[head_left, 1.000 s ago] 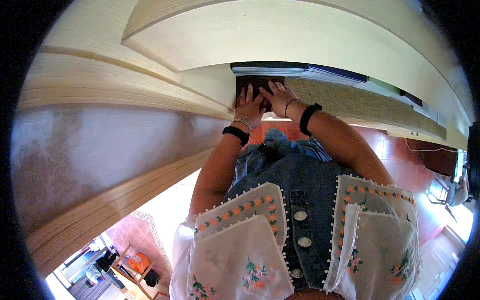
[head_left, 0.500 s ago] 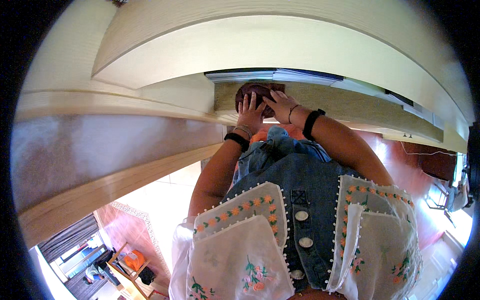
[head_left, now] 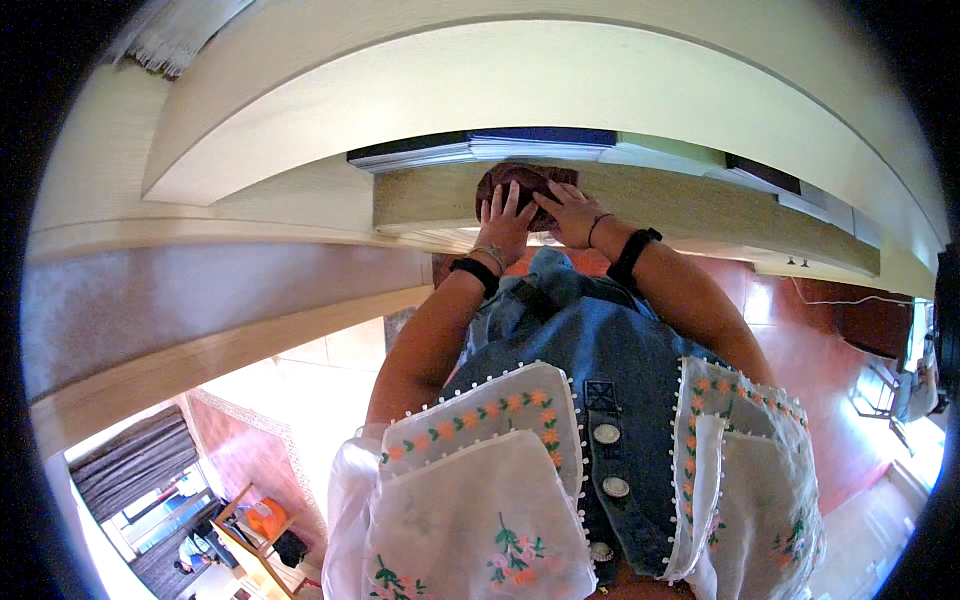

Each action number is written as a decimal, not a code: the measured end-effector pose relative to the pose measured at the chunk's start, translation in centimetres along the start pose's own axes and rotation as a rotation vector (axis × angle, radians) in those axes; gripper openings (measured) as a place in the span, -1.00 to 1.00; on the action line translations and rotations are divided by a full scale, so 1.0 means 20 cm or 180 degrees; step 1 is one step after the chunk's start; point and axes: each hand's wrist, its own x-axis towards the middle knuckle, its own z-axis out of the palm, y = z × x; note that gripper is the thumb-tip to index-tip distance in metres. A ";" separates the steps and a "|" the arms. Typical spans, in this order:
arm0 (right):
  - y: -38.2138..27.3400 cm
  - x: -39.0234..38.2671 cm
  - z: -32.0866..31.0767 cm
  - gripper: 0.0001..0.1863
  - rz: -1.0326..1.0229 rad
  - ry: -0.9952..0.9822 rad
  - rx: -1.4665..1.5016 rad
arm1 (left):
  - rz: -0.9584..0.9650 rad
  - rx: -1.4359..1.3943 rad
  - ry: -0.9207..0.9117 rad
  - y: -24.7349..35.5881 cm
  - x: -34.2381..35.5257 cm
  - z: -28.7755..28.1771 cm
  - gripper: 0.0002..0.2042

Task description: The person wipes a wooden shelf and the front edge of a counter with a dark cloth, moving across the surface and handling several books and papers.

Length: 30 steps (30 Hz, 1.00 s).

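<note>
A dark maroon bundle [head_left: 515, 177], perhaps folded cloth, lies on the light wooden shelf [head_left: 680, 200] near its left end. My left hand [head_left: 503, 228] rests on its front with the fingers spread and pointing away from me. From the right, my right hand [head_left: 570, 214] reaches onto the bundle's right side, fingers stretched toward the left hand. Both palms face down, and the part of the bundle beneath them is hidden.
Flat books or papers [head_left: 540, 146] lie behind the bundle, under a thick pale upper board [head_left: 520, 90]. A pale wooden side panel [head_left: 230, 275] stands at the left. Far below left is a wooden chair [head_left: 250, 530] with an orange thing on it.
My view has shifted a little, so more of the shelf's left end and the papers shows. Both hands stay on the maroon bundle, with little change in their pose.
</note>
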 end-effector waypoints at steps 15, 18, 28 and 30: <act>0.50 -0.34 0.12 -0.19 0.0067 0.0189 -0.0175 | 0.0307 -0.0056 -0.0164 0.52 0.21 0.06 -0.56; 0.58 -0.39 0.14 -0.20 0.0115 0.0156 -0.0196 | 0.0368 -0.0091 -0.0059 0.58 0.23 0.08 -0.56; 0.53 -0.46 0.11 -0.25 0.0177 0.0045 -0.0404 | 0.0335 -0.0239 0.0263 0.64 0.16 0.07 -0.55; 0.53 -0.46 0.11 -0.25 0.0194 0.0142 -0.0334 | 0.0305 -0.0361 0.0213 0.64 0.16 0.08 -0.55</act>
